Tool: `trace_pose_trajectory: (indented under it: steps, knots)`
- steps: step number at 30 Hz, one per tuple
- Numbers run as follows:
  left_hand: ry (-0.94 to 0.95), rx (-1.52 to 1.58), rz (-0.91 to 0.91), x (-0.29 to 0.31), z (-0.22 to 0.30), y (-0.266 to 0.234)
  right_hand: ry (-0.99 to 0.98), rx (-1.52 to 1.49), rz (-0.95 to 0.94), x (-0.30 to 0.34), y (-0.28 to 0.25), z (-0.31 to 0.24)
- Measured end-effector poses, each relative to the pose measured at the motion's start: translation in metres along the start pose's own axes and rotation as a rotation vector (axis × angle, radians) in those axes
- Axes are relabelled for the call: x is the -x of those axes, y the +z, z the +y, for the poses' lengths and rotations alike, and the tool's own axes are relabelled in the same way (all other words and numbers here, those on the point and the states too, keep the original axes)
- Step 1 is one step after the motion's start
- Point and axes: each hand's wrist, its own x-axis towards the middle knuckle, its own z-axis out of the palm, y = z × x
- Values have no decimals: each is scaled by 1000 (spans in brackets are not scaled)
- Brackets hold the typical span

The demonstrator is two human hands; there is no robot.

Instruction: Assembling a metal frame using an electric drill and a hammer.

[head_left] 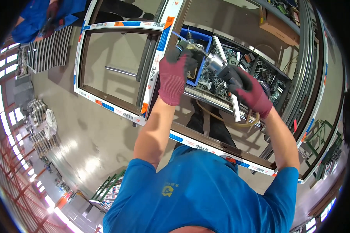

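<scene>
Silver power drill [215,62]: slants forward-left from right hand [249,90], clasping it, to left hand [175,73], curled, grip unclear.

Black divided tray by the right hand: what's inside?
The tray holds loose, small metal pieces on both sides of a divider. The right hand and power tool cover part of it; the pile's lower layers are hidden.

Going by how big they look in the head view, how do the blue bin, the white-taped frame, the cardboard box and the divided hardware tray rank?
1. white-taped frame
2. divided hardware tray
3. blue bin and cardboard box: too close to rank, as the left gloved hand hides part of the bin.
</scene>
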Motion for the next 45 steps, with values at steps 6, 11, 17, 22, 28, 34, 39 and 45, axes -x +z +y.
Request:
trace_pose_trajectory:
  steps: [6, 11, 17, 22, 28, 34, 39, 45]
  knots:
    - [156, -423, 144, -16, -6, -50, 15, 228, -42, -41, -64, -16]
    - [377, -691, 371, -78, -10, -92, -13, 385, -74, -90, -88, -4]
    - [-276, -494, 367, -140, 5, -112, 23, 324, -118, -118, -84, 9]
    - [-351, -305, 333, -164, -8, -104, 5, 336, -188, -132, -86, 35]
    - [-248, -411, 446, -175, -21, -114, 3, 350, -221, -138, -76, 19]
    - [-264, -317, 487, -178, -22, -111, -59, 409, -207, -145, -76, 25]
    - [-223, -324, 514, -180, -27, -108, -21, 389, -196, -147, -77, 29]
    - [-174, -332, 492, -177, -21, -108, -7, 307, -222, -153, -69, 20]
